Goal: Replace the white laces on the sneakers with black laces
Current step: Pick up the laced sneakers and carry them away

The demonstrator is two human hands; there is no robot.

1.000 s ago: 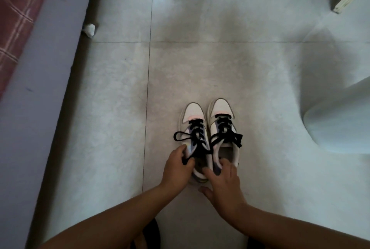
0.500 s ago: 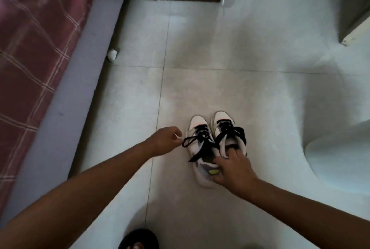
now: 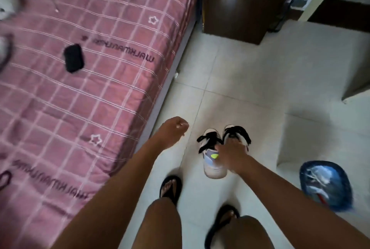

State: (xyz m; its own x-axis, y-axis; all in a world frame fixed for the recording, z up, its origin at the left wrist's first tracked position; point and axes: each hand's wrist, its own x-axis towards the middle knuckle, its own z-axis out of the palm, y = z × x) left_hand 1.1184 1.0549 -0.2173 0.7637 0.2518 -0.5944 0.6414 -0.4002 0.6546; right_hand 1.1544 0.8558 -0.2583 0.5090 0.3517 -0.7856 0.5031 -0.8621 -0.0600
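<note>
Sneakers (image 3: pixel 215 160), a white pair side by side with black laces (image 3: pixel 208 138) threaded through both, sit over the pale tiled floor (image 3: pixel 240 80), near the long side edge of the bed (image 3: pixel 80 88) and in front of the person's feet. The right hand (image 3: pixel 232 152) grips the pair at their openings, fingers curled down over the collars where the two shoes meet. Whether the soles touch the floor cannot be told. The left hand (image 3: pixel 174 130) hovers apart from the shoes, between them and the bed's edge, its fingers curled in; something small and pale shows at the fingertips, too blurred to name. Black flip-flops (image 3: pixel 170 186) are on both feet. A dark wooden cabinet (image 3: pixel 240 4) stands at the far end of the bed. A small black object (image 3: pixel 73 60) lies on the pink checked bedspread. A blue bag (image 3: pixel 326 185) rests on the floor to the right.
</note>
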